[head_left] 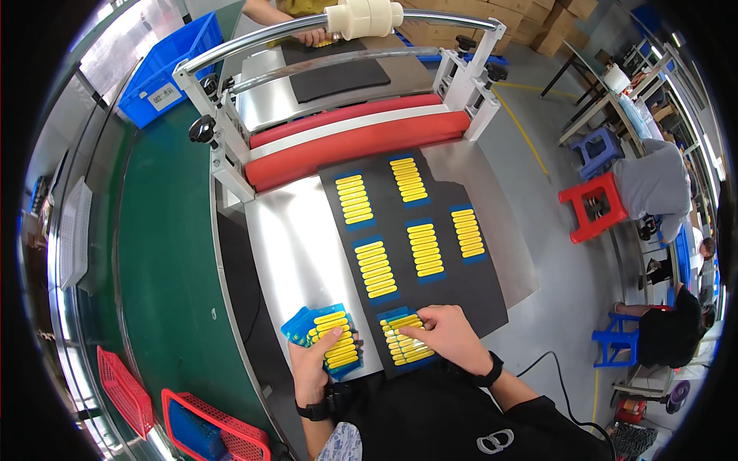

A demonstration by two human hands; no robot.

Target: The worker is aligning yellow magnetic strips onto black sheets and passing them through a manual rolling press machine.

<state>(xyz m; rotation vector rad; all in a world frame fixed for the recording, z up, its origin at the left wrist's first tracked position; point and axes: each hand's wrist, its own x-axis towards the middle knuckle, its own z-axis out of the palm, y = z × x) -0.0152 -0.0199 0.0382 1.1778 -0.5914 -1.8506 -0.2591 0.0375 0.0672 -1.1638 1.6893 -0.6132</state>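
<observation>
Shows, on a clock face centred on the view, two hands well apart, both occupied. Clamps a stack of blue cards with yellow bars in the left hand at seven o'clock, thumb across the bars. Pinches a similar barred card in the right hand at five o'clock, thumb on its face, over the near end of a black sheet; cannot tell of contact between card and sheet. Displays five barred panels lying on this sheet, at eleven, one, three, four and six o'clock. Includes, beneath the sheet, a silver bench; at twelve o'clock, a red roller at the sheet's far end; at nine, a green surface; at ten, a blue crate; at three, a red stool.
</observation>
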